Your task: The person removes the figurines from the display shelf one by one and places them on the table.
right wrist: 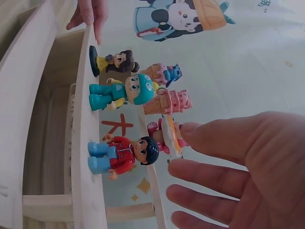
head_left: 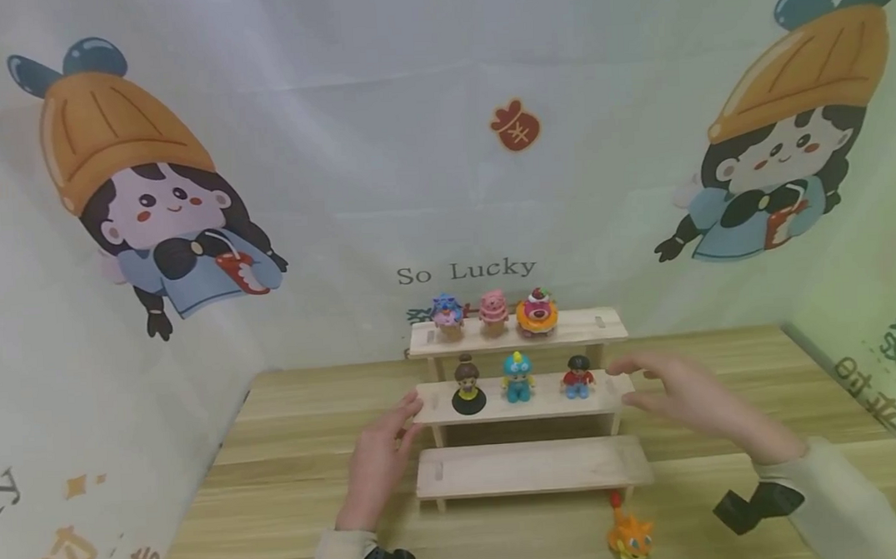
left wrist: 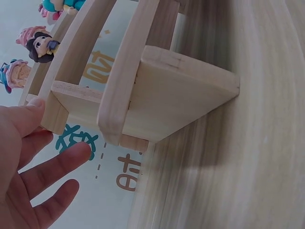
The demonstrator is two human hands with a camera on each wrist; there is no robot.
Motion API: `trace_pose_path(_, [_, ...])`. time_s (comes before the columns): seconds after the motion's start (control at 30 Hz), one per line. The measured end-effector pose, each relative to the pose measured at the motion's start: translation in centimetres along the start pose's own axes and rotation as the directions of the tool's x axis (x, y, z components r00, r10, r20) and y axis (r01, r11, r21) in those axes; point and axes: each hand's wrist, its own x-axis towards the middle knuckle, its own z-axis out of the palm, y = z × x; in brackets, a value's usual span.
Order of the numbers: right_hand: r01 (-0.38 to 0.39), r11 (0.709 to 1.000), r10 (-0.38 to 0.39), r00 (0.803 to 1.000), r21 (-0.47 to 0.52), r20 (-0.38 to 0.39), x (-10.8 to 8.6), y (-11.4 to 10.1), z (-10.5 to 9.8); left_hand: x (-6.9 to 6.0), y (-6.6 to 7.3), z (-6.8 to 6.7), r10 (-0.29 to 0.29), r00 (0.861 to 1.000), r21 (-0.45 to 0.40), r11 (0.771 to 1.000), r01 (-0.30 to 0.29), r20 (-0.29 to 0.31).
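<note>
A three-tier wooden stand (head_left: 531,468) stands on the table. My left hand (head_left: 381,457) is at the left end of its middle shelf (head_left: 491,407); in the left wrist view one fingertip (left wrist: 35,107) rests against that end, the other fingers spread. Off the shelf's right end, my right hand (head_left: 686,394) hovers with fingers apart, holding nothing. On the middle shelf are a brown-haired doll figurine (head_left: 467,383) on a black base, a teal-suited figurine (head_left: 517,381) and a red-jacketed figurine (head_left: 577,380).
The top shelf (head_left: 585,328) bears a blue ice-cream-cone figurine (head_left: 447,315), a pink cone figurine (head_left: 494,313) and a pink bear figurine in an orange ring (head_left: 536,315). An orange toy (head_left: 630,538) stands in front of the bottom shelf (head_left: 531,468). A printed cloth backdrop (head_left: 427,147) surrounds the table.
</note>
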Motion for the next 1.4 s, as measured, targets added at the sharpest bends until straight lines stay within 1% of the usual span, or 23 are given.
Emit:
trace_pose_path(0.1, [-0.024, 1.000, 0.024, 0.999, -0.003, -0.038, 1.1, 0.2, -0.1, 0.1, 0.2, 0.0, 0.003, 1.000, 0.001, 1.000, -0.003, 0.001])
trace_pose_path(0.17, [-0.034, 0.999, 0.035, 0.998, 0.004, -0.061, 1.9, 0.4, -0.1, 0.1, 0.3, 0.0, -0.008, 1.000, 0.000, 1.000, 0.008, 0.005])
trace_pose_path(0.3, [-0.054, 0.997, 0.058, 0.995, 0.048, -0.086, 3.4, 0.7, -0.1, 0.0, 0.3, -0.1, -0.021, 1.000, 0.001, 1.000, 0.021, 0.013])
trace_pose_path(0.4, [-0.082, 0.993, 0.089, 0.992, 0.081, -0.088, 4.3, 0.8, -0.1, 0.0, 0.2, -0.1, -0.021, 1.000, 0.004, 1.000, 0.021, 0.018])
trace_pose_path(0.57, [-0.134, 0.984, 0.143, 0.987, 0.114, -0.079, 5.8, 0.9, -0.3, 0.1, 0.1, -0.1, -0.021, 1.000, 0.000, 1.000, 0.021, 0.006])
trace_pose_path(0.73, [-0.153, 0.977, 0.166, 0.983, 0.151, -0.079, 7.3, 1.1, -0.3, 0.1, 0.1, 0.0, -0.029, 1.000, 0.005, 1.000, 0.029, 0.001])
trace_pose_path(0.97, [-0.180, 0.959, 0.209, 0.971, 0.218, -0.118, 9.7, 1.6, 0.9, 0.0, 0.4, 0.0, -0.042, 0.999, -0.002, 0.999, 0.042, 0.009])
trace_pose_path(1.07, [-0.185, 0.950, 0.219, 0.969, 0.253, -0.114, 10.6, 1.7, 1.5, -0.1, 0.4, 0.1, -0.042, 0.999, -0.006, 0.999, 0.042, 0.007])
trace_pose_path(1.13, [-0.180, 0.946, 0.216, 0.970, 0.268, -0.109, 11.0, 1.6, 1.9, -0.1, 0.3, 0.1, -0.038, 0.999, -0.001, 0.999, 0.038, 0.008])
trace_pose_path(1.4, [-0.211, 0.930, 0.250, 0.963, 0.302, -0.097, 11.9, 1.6, 2.8, -0.1, 0.4, 0.0, -0.052, 0.999, -0.011, 0.999, 0.052, 0.014])
